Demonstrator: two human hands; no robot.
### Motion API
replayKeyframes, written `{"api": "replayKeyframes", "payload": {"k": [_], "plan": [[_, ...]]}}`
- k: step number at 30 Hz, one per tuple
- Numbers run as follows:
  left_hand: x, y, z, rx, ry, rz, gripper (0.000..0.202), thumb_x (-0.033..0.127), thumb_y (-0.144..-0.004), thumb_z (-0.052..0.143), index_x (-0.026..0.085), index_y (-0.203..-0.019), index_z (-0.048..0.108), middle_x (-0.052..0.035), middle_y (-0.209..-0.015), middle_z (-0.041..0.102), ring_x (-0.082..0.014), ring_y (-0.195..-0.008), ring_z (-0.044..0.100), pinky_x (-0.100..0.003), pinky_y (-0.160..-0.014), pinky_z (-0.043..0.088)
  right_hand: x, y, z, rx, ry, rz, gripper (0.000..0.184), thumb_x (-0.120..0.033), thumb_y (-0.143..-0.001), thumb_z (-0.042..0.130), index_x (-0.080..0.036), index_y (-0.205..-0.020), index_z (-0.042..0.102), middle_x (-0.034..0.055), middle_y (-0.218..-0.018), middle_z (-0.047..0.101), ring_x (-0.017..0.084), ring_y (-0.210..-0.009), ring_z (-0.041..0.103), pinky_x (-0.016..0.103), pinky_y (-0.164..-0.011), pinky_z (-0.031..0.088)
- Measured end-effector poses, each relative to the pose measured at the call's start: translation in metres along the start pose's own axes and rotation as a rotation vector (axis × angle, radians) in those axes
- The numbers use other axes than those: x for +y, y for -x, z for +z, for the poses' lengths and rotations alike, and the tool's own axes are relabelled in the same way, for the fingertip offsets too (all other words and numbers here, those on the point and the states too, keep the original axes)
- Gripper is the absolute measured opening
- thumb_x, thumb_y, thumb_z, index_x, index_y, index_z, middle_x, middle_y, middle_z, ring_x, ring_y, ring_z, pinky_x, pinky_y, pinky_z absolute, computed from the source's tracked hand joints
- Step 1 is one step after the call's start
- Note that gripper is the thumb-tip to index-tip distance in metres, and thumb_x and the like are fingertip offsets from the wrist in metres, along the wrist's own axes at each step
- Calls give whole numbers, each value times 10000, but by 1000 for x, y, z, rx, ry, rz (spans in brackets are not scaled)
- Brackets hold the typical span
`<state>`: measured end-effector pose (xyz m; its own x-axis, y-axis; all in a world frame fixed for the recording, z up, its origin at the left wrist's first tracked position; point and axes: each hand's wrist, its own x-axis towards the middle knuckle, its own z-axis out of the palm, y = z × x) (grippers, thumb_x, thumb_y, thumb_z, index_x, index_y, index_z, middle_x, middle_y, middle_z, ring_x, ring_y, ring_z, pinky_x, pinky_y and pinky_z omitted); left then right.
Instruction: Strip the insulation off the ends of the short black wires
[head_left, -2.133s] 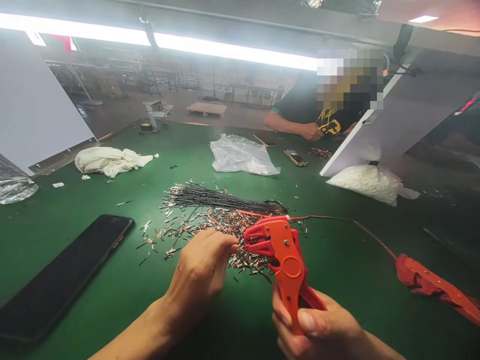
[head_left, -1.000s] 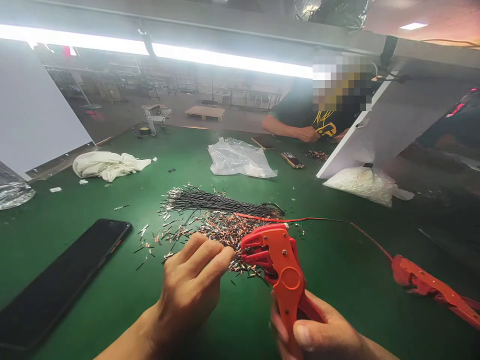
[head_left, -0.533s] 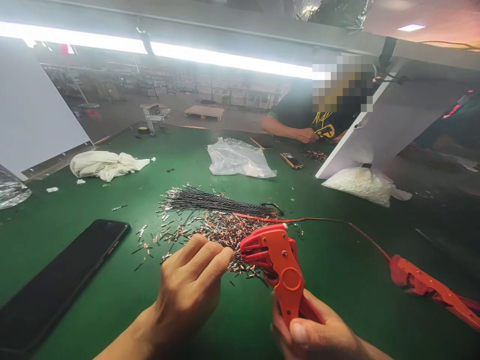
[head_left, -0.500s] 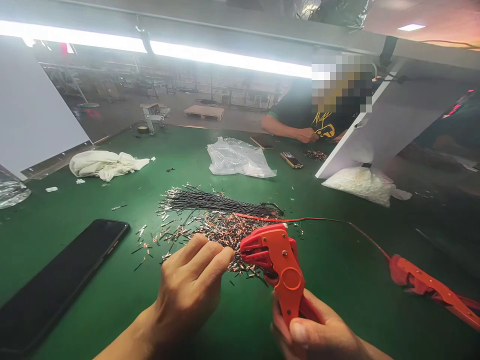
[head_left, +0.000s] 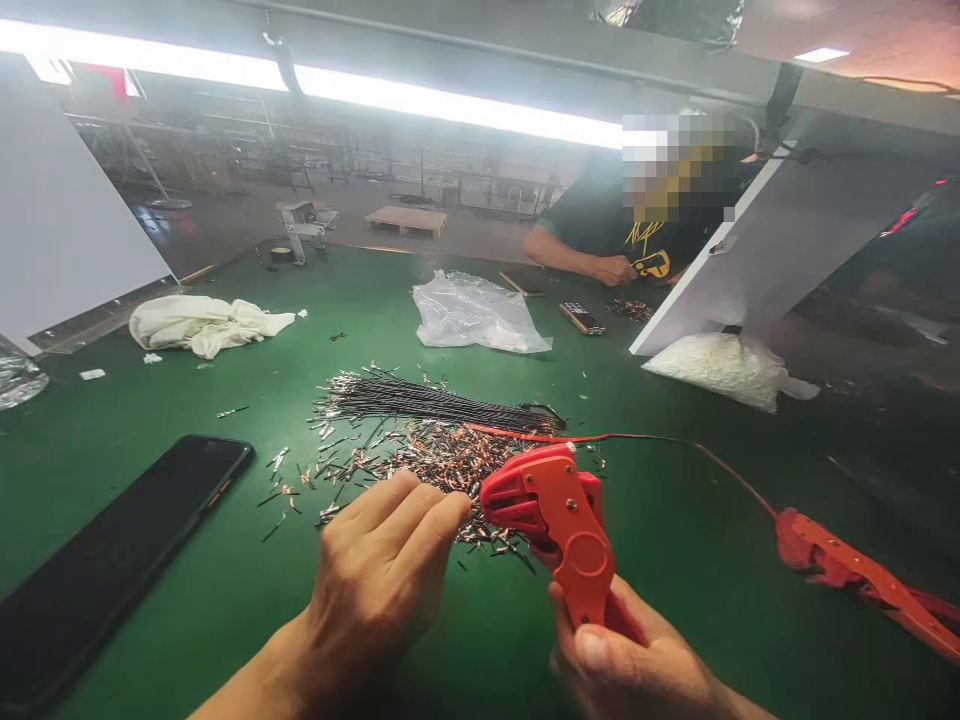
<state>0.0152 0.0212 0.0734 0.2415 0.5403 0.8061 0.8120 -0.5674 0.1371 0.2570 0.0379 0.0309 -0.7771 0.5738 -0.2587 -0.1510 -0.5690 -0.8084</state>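
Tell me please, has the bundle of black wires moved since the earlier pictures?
No; the bundle of black wires keeps its place relative to the clear plastic bag; only the view shifts slightly.

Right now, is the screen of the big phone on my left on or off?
It looks off: the phone shows a dark face all over, with nothing lit.

A black phone (head_left: 127,562) lies at left, a crumpled cream cloth (head_left: 199,323) beyond it.
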Motion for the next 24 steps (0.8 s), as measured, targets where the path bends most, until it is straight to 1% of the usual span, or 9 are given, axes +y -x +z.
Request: {"api": "replayKeyframes", "payload": {"k": [2,4,6,8,12,18,21,24], "plan": [[1,0,0,6,-10,-6,223,-59,-794,596,99,-951,602,-30,-684,632,-128,-621,448,-264,-572,413,-3,-3,2,-90,-43,-35,378,-490,-791,676,-149,-838,520,-55,-551,444,62,-469,361,192,-469,276],[2,0,0,12,-22,-3,225,-53,-798,603,97,-966,603,-25,-676,629,-128,-621,447,-265,-576,417,-5,-5,3,-174,-70,-40,367,-458,-800,667,-115,-868,556,-24,-577,490,70,-491,421,186,-484,315],[2,-1,0,19,-28,-4,224,-47,-797,616,97,-968,606,-27,-678,635,-129,-626,455,-266,-578,421,-6,-6,2,-207,-74,-27,371,-430,-797,677,-91,-908,574,2,-616,521,82,-537,474,187,-518,358],[1,-2,0,27,-26,-4,230,-44,-789,635,97,-969,609,-33,-686,645,-130,-632,467,-267,-580,426,-7,-6,1,-213,-74,-27,371,-412,-798,684,-80,-930,585,11,-634,527,87,-563,494,184,-536,373],[1,-3,-1,47,-3,1,254,-58,-776,636,95,-977,614,-33,-680,642,-127,-631,464,-266,-575,425,-8,-6,1,-234,-83,-49,340,-386,-816,673,-71,-923,603,10,-625,519,83,-558,488,171,-525,376],[1,-4,-2,55,40,30,300,-88,-756,612,85,-1000,630,-38,-700,644,-131,-644,472,-264,-575,430,-10,-7,4,-247,-63,-65,327,-402,-820,670,-86,-865,598,-11,-614,464,78,-541,460,170,-514,381],[0,-6,-3,64,51,19,314,-101,-747,602,99,-987,634,-33,-698,645,-131,-647,494,-259,-579,433,-10,-8,4,-260,-47,-74,314,-396,-820,666,-90,-842,600,-15,-623,451,74,-539,447,177,-523,383],[0,-7,-4,67,68,1,298,-89,-750,603,119,-961,634,-22,-689,643,-131,-643,501,-257,-573,428,-12,-8,5,-269,-30,-90,312,-396,-809,673,-95,-840,599,-24,-624,444,65,-527,408,177,-509,357]]}}
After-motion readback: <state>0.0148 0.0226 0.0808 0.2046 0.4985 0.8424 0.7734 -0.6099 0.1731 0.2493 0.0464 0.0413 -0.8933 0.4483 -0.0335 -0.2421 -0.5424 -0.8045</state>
